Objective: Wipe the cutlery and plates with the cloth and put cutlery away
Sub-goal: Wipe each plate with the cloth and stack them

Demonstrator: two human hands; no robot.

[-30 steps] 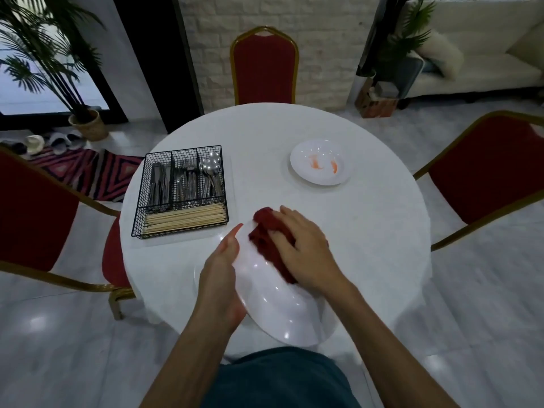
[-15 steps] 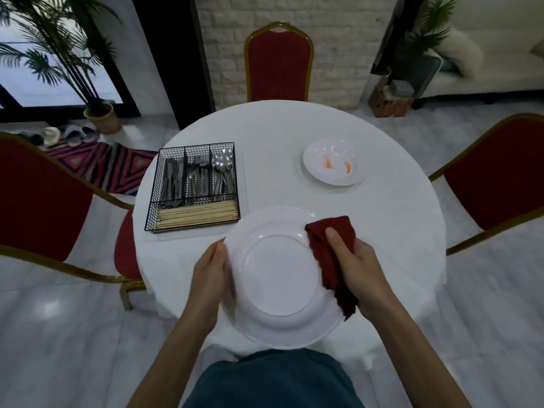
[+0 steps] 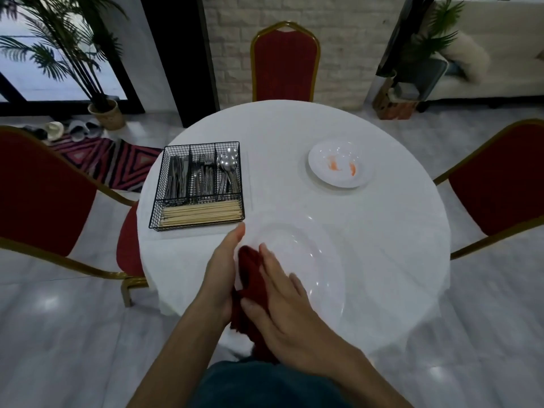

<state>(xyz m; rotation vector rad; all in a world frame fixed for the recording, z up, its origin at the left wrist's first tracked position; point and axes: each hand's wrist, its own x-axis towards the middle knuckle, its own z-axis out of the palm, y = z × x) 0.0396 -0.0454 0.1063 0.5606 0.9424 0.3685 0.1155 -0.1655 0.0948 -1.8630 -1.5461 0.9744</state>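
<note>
**Wiping the plate's near-left rim**

Even pressure is best applied through the flat right hand (image 3: 288, 307), so that the cloth (image 3: 250, 269) is dragged over the whole surface. The plate (image 3: 306, 260) is better turned by the left hand (image 3: 220, 272) than chased.

The plate is held just right of the basket (image 3: 157, 188) and nearer than it, at the table (image 3: 294, 134) edge. Neither hand is closed. The left is laid straight-fingered along the basket-side rim, and the right is pressed flat on the cloth, which is caught between them.

A stained plate (image 3: 341, 179) is seen well right of the basket, judged not yet wiped.
</note>
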